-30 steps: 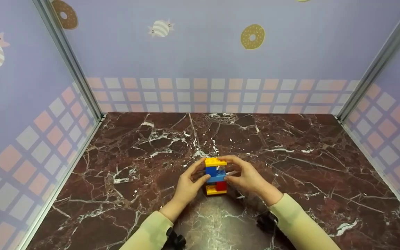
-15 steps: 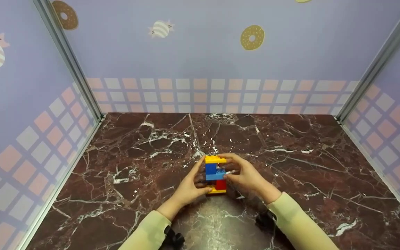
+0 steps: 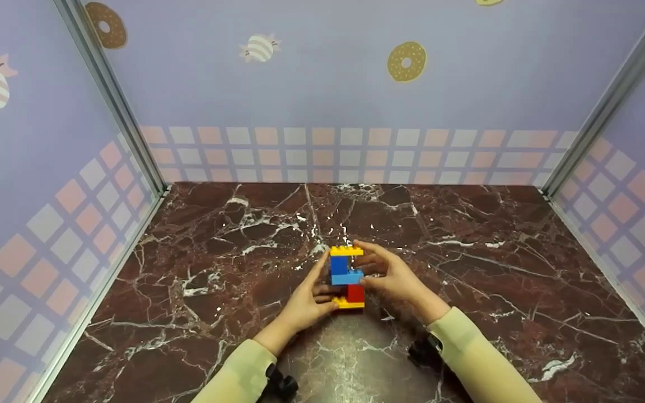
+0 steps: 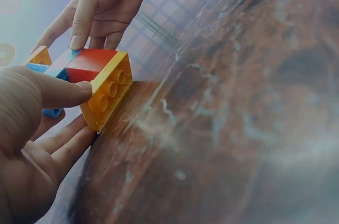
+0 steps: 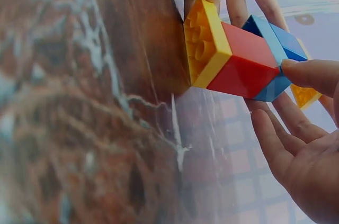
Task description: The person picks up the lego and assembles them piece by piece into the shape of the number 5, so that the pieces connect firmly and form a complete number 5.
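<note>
A stack of toy building bricks (image 3: 340, 265) is between my two hands. From bottom to top it has a yellow piece (image 5: 214, 62), a red brick (image 5: 246, 61), a light blue piece (image 3: 346, 279), a dark blue brick (image 3: 339, 264) and a yellow top piece (image 3: 346, 252). My left hand (image 3: 302, 303) pinches the bottom yellow piece, thumb in front and fingers behind. My right hand (image 3: 398, 280) holds the stack at the light blue piece with its thumb; its index finger is near the top. Both wrist views show the bottom piece's hollow underside, off the table at least on that side.
A dark red marble-patterned table (image 3: 216, 252) lies under the hands. Purple printed walls (image 3: 322, 84) with metal corner posts (image 3: 115, 95) enclose its back and sides. Black wrist devices (image 3: 282, 385) sit at both sleeves.
My left thumb has moved down from the light blue piece to the bottom yellow piece. The stack has shifted slightly up in the head view, and the right hand has moved with it.
</note>
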`<state>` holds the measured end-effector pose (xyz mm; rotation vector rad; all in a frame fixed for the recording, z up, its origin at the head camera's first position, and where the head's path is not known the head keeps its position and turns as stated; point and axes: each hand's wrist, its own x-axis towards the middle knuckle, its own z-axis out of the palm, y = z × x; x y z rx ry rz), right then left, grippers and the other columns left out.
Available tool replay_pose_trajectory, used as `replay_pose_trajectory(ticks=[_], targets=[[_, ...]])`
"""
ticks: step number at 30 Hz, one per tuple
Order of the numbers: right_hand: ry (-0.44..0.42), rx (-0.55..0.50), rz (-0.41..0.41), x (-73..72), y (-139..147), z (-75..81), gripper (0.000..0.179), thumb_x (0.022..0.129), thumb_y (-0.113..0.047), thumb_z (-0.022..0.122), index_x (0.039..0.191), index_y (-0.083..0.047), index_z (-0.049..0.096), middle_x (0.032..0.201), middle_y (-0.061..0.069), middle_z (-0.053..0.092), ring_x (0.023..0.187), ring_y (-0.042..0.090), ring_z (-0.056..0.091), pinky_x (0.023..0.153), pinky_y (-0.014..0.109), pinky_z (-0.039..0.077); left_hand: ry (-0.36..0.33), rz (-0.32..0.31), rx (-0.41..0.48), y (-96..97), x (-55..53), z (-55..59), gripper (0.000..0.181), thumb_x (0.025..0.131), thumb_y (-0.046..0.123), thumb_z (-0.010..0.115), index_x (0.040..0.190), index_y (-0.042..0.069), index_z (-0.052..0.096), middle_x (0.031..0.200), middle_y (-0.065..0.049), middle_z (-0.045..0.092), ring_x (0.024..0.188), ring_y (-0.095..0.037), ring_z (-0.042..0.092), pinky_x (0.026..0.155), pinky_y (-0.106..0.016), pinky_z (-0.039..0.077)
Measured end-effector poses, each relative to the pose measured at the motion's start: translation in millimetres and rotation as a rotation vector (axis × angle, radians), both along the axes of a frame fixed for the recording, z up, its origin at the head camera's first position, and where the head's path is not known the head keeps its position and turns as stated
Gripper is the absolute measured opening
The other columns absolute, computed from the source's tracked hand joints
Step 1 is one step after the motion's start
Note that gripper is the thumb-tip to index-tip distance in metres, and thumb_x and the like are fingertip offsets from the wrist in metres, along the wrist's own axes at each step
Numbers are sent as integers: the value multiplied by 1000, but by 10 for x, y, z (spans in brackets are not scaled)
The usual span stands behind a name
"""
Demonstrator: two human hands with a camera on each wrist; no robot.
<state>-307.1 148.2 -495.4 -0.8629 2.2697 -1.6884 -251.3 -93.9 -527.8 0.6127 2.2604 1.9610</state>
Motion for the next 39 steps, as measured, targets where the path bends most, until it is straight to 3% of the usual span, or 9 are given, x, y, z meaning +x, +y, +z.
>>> replay_pose_trajectory(ticks=[7, 11, 16, 21, 27, 39], targets=[[-65, -41, 12, -37, -10, -82, 90, 85, 10, 72, 162, -12, 31, 140, 34, 58, 124, 47, 62, 94, 34, 61, -50, 34, 79, 9, -15, -7, 109, 83, -17, 71, 166, 15, 8, 158, -37, 29, 124, -51, 61, 95, -44, 61], [-152, -85, 36, -43, -7, -117, 96, 84, 14, 70, 164, -14, 26, 146, 34, 53, 128, 47, 60, 90, 32, 62, -74, 49, 110, 6, -13, -5, 110, 82, -17, 72, 166, 14, 8, 158, -36, 28, 125, -52, 60, 91, -39, 63], [-217, -101, 96, -43, 15, -131, 105, 79, 18, 70, 165, -10, 17, 155, 35, 41, 137, 50, 51, 98, 40, 60, -77, 69, 126, -6, -27, -28, 110, 82, -15, 73, 166, 11, 7, 158, -37, 28, 125, -53, 59, 86, -35, 64], [-221, -51, 140, -39, 38, -130, 113, 77, 16, 74, 166, -9, 10, 159, 36, 33, 142, 54, 43, 114, 54, 47, -58, 83, 104, -22, -49, -54, 109, 82, -13, 75, 165, 9, 8, 157, -39, 31, 124, -55, 59, 88, -35, 63], [-241, -23, 181, -50, 42, -155, 116, 76, 18, 74, 165, -5, 3, 160, 37, 29, 143, 56, 40, 117, 61, 38, -54, 90, 92, -34, -48, -43, 107, 84, -10, 75, 165, 8, 7, 158, -40, 31, 127, -55, 58, 93, -38, 62], [-214, 8, 144, -51, 50, -178, 113, 78, 15, 76, 164, -1, 5, 157, 38, 36, 144, 56, 38, 119, 64, 34, -17, 99, 61, -54, -61, -44, 108, 85, -5, 77, 165, 6, 5, 154, -42, 35, 136, -58, 47, 111, -53, 49]])
